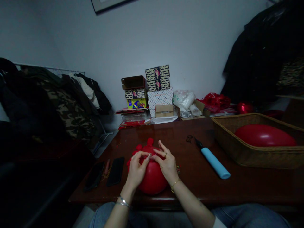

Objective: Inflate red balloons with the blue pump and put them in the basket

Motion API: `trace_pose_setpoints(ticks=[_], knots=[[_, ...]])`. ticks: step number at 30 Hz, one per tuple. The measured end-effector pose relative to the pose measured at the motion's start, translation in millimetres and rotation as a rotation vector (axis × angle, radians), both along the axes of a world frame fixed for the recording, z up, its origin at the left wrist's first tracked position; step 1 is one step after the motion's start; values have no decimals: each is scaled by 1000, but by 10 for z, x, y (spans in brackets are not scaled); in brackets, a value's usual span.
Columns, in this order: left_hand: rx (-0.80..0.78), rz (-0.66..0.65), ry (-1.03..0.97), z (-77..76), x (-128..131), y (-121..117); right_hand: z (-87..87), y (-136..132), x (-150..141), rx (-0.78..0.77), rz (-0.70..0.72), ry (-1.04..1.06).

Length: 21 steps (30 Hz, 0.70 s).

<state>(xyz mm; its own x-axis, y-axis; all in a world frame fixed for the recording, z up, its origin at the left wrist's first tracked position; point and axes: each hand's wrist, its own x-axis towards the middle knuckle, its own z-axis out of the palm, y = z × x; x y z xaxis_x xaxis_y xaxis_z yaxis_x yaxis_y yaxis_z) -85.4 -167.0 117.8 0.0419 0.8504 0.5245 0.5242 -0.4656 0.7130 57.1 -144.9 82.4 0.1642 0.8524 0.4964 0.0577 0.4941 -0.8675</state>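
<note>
An inflated red balloon (153, 179) sits at the table's front edge, between my forearms. My left hand (138, 166) pinches at the top of it, thumb against forefinger. From the other side my right hand (168, 163) pinches at the same spot, its other fingers lifted. The balloon's neck is mostly hidden by my fingertips. Just beyond my hands lies a bunch of red, limp-looking pieces (149, 142), partly covered by the hands. A light blue hand pump (215, 163) with a black nozzle lies to the right.
Black-handled scissors (189, 138) lie behind the pump. A wicker basket (237, 156) on the right holds a large red balloon (263, 134). Two dark phones (115, 171) are at the left. Stacked boxes (160, 98) and plastic bags (184, 99) stand beyond the table (190, 186).
</note>
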Motion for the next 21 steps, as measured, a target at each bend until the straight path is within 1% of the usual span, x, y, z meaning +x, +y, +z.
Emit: trace_pose_setpoints(ticks=[3,6,10,12,13,15,17,19,21], knots=[[-57,-45,-127,-4,-30,34,52,6,73,7,93,-108],[-25,-58,-139,13,-41,52,144,-3,109,19,167,-244],[-35,-98,-117,46,-40,40,244,-29,93,100,198,-419],[-43,-124,-102,74,-42,15,266,-43,71,133,189,-454],[-23,-118,-104,92,-46,-4,271,-50,61,134,177,-453],[77,-43,-103,131,-57,-56,275,-63,45,115,150,-436],[227,73,-20,161,-69,-123,276,-75,37,98,132,-432],[356,168,175,164,-75,-194,277,-83,32,102,114,-449],[405,238,374,139,-73,-255,275,-89,25,121,82,-468]])
